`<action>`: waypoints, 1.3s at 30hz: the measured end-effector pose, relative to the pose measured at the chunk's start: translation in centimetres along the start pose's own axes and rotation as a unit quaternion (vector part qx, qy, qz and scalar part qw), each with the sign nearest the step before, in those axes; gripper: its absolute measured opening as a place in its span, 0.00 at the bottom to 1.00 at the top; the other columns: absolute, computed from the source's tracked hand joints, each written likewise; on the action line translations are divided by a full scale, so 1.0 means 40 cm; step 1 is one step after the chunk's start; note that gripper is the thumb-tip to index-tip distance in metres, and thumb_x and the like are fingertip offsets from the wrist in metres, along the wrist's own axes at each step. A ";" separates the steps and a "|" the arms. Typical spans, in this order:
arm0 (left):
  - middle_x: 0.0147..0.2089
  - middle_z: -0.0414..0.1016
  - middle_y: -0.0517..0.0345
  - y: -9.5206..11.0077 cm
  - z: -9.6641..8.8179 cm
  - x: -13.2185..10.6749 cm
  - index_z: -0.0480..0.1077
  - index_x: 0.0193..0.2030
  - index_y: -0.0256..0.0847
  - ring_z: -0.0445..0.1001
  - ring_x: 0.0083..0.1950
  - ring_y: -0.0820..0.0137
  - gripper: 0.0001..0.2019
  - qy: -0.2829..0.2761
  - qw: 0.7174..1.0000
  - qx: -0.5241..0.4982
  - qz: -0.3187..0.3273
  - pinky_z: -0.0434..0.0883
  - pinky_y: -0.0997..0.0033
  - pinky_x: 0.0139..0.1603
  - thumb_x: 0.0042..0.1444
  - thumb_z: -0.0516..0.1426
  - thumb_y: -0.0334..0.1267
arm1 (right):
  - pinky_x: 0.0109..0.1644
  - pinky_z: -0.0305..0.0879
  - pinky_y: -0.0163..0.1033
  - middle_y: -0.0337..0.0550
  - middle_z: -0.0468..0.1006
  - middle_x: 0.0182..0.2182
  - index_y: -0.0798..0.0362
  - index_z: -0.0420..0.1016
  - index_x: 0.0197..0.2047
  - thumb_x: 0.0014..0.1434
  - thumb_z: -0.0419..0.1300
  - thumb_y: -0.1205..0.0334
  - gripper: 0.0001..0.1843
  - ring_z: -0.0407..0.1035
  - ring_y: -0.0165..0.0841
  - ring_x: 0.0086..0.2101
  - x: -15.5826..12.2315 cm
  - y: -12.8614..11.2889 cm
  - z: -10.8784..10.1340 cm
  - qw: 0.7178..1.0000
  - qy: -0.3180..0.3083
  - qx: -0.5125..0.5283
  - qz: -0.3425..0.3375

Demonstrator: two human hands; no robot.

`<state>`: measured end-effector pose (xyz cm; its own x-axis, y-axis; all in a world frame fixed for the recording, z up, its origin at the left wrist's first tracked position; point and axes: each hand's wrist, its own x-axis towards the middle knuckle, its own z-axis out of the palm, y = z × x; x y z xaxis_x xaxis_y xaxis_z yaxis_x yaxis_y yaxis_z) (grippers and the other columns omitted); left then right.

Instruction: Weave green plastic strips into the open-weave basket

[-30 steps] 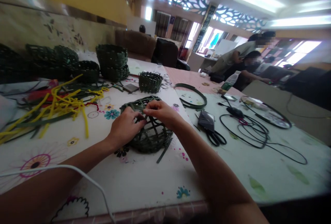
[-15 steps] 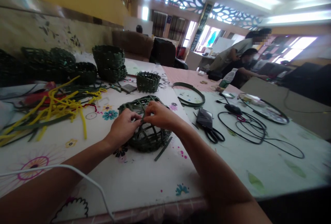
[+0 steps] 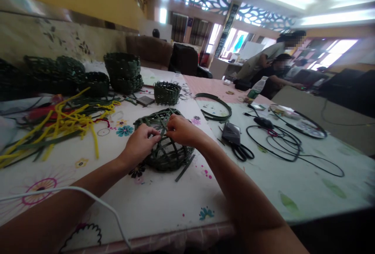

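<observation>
Working with left hand [image 3: 140, 141] and right hand [image 3: 183, 129] at the open weave of a basket [image 3: 168, 164] on the table [image 3: 164, 207], with fingertips [image 3: 158, 138] drawn narrow; impossible to tell whether gripping anything. Apparently mid-weave, probably calling next for a careful pinch.

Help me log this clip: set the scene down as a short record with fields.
Left hand: left hand at the green woven basket, exact grip unclear
Right hand: right hand at the same basket, exact grip unclear
Basket state: open latticework, resting on floral cloth
Left side: tangled yellow strips
Behind basket: smaller basket
Right side: coiled green strip, black-handled scissors
</observation>
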<state>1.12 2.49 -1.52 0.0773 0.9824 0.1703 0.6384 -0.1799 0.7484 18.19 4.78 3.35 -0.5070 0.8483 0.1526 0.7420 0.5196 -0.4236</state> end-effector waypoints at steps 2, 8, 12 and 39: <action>0.38 0.74 0.54 -0.002 0.000 -0.001 0.79 0.36 0.40 0.72 0.39 0.65 0.10 0.005 1.000 -0.001 0.004 0.68 0.64 0.41 0.52 0.59 0.43 | 0.42 0.57 0.42 0.42 0.64 0.29 0.53 0.60 0.16 0.50 0.60 0.76 0.18 0.58 0.33 0.32 0.002 0.004 0.006 1.000 0.013 0.004 0.008; 0.38 0.75 0.56 -0.019 -0.007 -0.002 0.79 0.36 0.42 0.73 0.39 0.65 0.11 0.005 0.999 -0.028 0.021 0.68 0.65 0.41 0.54 0.58 0.44 | 0.46 0.58 0.39 0.39 0.65 0.31 0.54 0.64 0.20 0.56 0.64 0.71 0.16 0.62 0.31 0.37 0.001 0.027 0.036 0.989 0.055 0.133 0.018; 0.38 0.75 0.55 -0.024 -0.012 -0.006 0.80 0.35 0.42 0.73 0.42 0.65 0.11 0.006 0.998 -0.051 0.035 0.68 0.64 0.45 0.54 0.59 0.45 | 0.50 0.57 0.40 0.38 0.67 0.33 0.55 0.66 0.21 0.56 0.64 0.72 0.15 0.64 0.31 0.39 -0.005 0.035 0.055 0.978 0.088 0.185 0.026; 0.38 0.68 0.55 -0.010 -0.013 0.012 0.77 0.34 0.39 0.69 0.38 0.67 0.10 0.022 0.993 0.053 0.103 0.67 0.64 0.41 0.57 0.55 0.40 | 0.49 0.57 0.39 0.37 0.71 0.32 0.53 0.72 0.30 0.55 0.66 0.72 0.08 0.65 0.33 0.39 -0.007 0.031 0.080 0.977 0.147 0.153 0.016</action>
<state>0.51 3.02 -1.41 0.1822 0.9215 0.3431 0.6893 -0.3685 0.6237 17.85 4.87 -0.09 -0.3050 0.8792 0.3661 0.5658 0.4765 -0.6729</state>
